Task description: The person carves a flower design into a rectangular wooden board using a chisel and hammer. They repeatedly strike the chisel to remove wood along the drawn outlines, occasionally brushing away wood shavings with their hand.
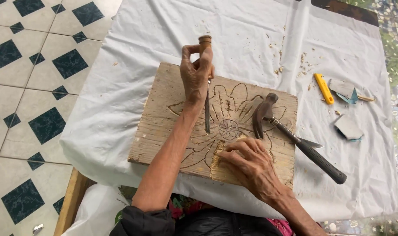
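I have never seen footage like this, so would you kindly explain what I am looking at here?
There is no machine: one camera worn on a person's head looks down at their two bare hands. The left hand grips a wooden-handled chisel, its blade on a wooden board with a flower outline cut into it. The right hand rests flat on the board. A hammer lies across the board's right side. A white cloth covers the table, with a yellow tool and wood chips on it.
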